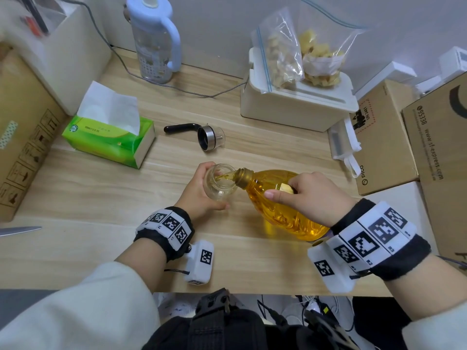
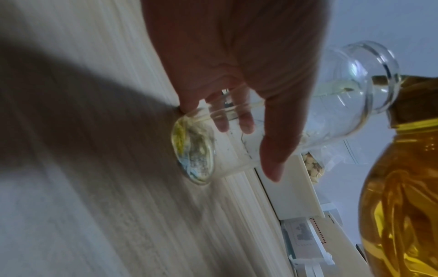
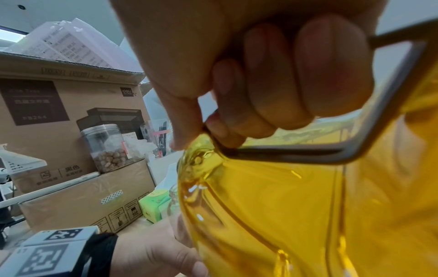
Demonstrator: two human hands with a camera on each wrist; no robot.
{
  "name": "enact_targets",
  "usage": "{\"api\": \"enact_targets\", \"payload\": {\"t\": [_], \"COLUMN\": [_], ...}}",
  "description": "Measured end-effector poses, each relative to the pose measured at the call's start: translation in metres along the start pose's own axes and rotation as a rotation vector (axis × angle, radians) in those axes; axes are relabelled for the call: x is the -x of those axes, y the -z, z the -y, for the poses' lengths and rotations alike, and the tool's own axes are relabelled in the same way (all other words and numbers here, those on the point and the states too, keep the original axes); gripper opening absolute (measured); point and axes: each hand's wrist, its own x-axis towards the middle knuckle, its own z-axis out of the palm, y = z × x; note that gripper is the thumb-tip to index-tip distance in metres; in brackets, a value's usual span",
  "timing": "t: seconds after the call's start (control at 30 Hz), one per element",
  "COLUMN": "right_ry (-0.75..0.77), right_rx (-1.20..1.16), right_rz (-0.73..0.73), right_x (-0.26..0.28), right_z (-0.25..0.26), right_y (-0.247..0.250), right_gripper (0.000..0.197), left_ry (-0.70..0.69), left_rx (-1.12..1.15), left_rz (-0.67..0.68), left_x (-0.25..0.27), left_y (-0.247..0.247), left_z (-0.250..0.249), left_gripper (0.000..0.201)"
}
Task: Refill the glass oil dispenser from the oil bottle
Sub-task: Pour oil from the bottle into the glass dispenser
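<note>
The clear glass oil dispenser (image 1: 219, 182) (image 2: 331, 112) stands on the wooden table, lid off, with a little oil at its bottom. My left hand (image 1: 199, 192) (image 2: 237, 90) grips it, fingers and thumb curled round its body. My right hand (image 1: 308, 195) (image 3: 272, 84) holds the plastic oil bottle (image 1: 280, 205) (image 2: 400, 187) (image 3: 296, 206) by its handle, fingers curled through it. The bottle is tilted left, its neck at the dispenser's rim, and a thin stream of golden oil runs into the glass.
The dispenser's lid (image 1: 206, 137) with its black handle lies on the table behind. A green tissue pack (image 1: 108, 137) sits at left, a white box (image 1: 298, 102) with snack bags behind, cardboard boxes (image 1: 409, 142) at right and far left, a water bottle (image 1: 154, 39) at the back.
</note>
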Motion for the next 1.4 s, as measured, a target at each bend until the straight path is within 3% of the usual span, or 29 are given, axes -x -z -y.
{"api": "enact_targets", "payload": {"t": [1.4], "right_ry": [-0.033], "right_rx": [0.046], "right_rz": [0.051], "right_x": [-0.0006], "right_z": [0.0065], "right_y": [0.0049], "right_gripper": [0.058], "left_ry": [0.015], "left_rx": [-0.016], "left_rz": [0.027], "left_x": [0.0021], "left_y": [0.0024], "left_z": [-0.0079], "left_gripper": [0.090]}}
